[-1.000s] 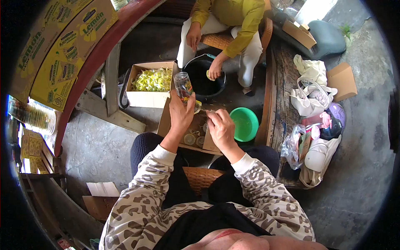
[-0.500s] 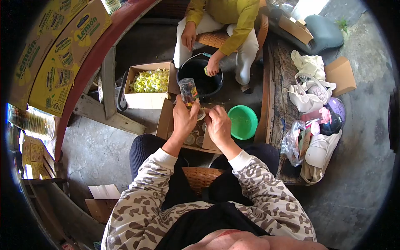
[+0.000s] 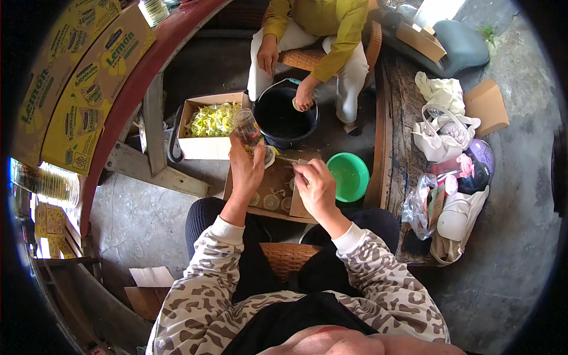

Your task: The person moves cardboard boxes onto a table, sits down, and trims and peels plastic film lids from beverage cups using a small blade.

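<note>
My left hand (image 3: 246, 173) is wrapped round a clear plastic cup (image 3: 244, 121) with a coloured print, tilted so that its rim end points toward my right hand. Something pale and yellow shows at that rim, too small to make out. Between the fingertips of my right hand (image 3: 318, 188) is a thin, blade-like tool (image 3: 286, 159), its tip reaching toward the cup. Whether the tip touches the cup, I cannot tell. Below both hands sits a shallow cardboard box (image 3: 275, 176) with several round, clear pieces (image 3: 271, 202) inside.
Across from me a person in a yellow top (image 3: 313, 18) holds a small yellowish thing over a black bucket (image 3: 272, 139). A box of yellow scraps (image 3: 212, 120) stands left, a green basin (image 3: 348, 177) right. Bags (image 3: 436, 139) lie on the wooden bench (image 3: 395, 118).
My left hand and the cup have shifted left and slightly down. My right hand has moved a little right and down, away from the cup, and the thin tool now shows.
</note>
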`<state>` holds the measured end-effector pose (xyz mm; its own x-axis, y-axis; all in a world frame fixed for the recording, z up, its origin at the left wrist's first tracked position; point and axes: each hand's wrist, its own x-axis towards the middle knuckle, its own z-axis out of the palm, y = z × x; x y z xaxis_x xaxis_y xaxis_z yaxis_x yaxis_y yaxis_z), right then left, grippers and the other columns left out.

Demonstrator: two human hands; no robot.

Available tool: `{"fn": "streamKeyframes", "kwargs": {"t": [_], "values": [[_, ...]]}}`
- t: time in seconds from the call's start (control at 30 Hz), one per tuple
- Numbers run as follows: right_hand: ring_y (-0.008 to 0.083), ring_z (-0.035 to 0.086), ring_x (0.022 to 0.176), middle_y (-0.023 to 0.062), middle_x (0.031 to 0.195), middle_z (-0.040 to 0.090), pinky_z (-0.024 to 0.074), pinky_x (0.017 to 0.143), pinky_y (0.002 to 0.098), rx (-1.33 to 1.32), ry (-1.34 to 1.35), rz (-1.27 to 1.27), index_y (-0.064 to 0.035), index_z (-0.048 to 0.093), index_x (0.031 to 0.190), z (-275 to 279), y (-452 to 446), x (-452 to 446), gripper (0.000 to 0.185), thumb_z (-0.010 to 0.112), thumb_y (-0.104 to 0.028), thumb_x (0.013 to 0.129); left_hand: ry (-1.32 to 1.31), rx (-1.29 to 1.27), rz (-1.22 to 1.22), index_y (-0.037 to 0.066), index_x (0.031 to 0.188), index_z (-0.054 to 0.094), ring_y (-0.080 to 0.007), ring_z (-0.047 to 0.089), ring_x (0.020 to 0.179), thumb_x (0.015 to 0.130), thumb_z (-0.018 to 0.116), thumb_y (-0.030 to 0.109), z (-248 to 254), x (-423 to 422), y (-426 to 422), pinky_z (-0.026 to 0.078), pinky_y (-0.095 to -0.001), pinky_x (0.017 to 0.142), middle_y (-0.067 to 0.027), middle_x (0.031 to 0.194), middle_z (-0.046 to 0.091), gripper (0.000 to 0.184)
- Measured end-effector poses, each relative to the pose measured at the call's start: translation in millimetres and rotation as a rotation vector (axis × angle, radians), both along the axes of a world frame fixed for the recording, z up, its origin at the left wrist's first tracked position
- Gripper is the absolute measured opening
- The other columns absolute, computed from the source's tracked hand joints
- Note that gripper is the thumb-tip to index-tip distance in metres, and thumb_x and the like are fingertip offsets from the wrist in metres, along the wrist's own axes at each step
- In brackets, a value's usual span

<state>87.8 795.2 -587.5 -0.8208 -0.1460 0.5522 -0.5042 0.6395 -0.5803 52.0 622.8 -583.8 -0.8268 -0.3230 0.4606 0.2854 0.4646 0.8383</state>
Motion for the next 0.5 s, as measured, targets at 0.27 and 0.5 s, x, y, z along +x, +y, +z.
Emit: {"fn": "streamKeyframes", "kwargs": {"t": [0.27,0.5], "values": [[0.0243,0.056,0.068,0.0066,0.075,0.052,0.0460,0.058,0.0363,0.003,0.037,0.043,-0.0058,0.067,0.090,5.8,-6.6,4.6,0.019,0.070,0.003,0.073,-0.177,0.119,-0.007,-0.008,0.124,0.035,-0.0355,0.060,0.084,0.090,0.060,0.016,11.7,4.8,5.9,0.047,-0.0430,0.080,-0.0257,0.096,0.061,0.049],[0.0251,0.057,0.069,0.0072,0.076,0.052,0.0462,0.059,0.0365,0.060,0.061,0.020,-0.0054,0.068,0.091,-2.9,-6.9,0.0,0.021,0.071,0.003,0.073,-0.206,0.046,-0.003,-0.008,0.128,0.032,-0.0342,0.060,0.084,0.093,0.058,0.022,-4.4,4.0,8.1,0.047,-0.0423,0.078,-0.0262,0.097,0.060,0.053]]}}
